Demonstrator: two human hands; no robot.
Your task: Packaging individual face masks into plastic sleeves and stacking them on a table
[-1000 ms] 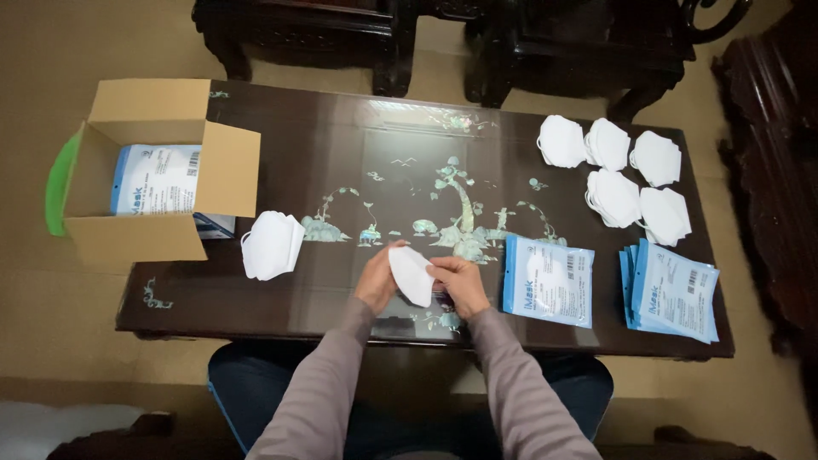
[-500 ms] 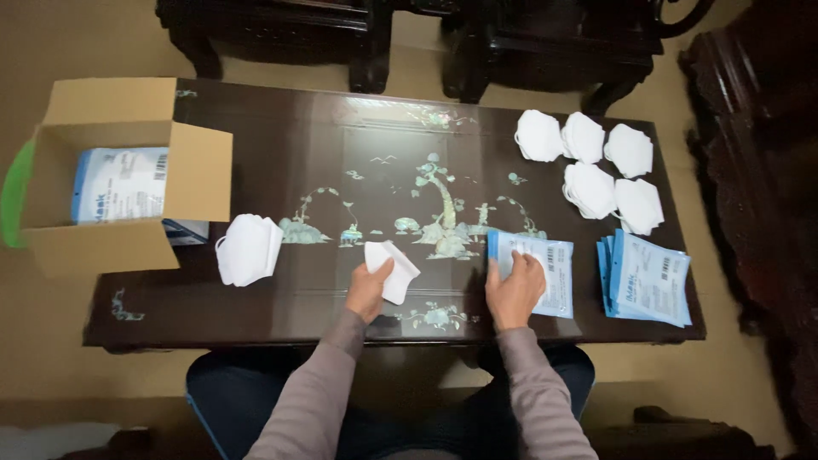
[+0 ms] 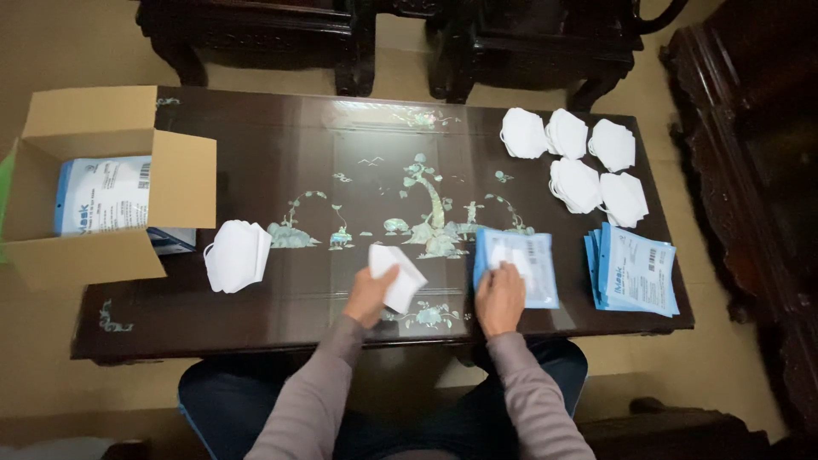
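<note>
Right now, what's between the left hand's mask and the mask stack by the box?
Head view: nothing. Only bare dark tabletop lies between the folded mask in the left hand and the white mask stack.

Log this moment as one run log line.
left hand: holds folded white mask | right hand: on blue pouch | table

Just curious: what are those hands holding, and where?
Left hand grips a folded white mask by its near edge; right hand rests flat on a blue pouch.

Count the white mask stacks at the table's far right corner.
5: three in a back row, two in front. How many masks each stack holds can't be told.
</note>
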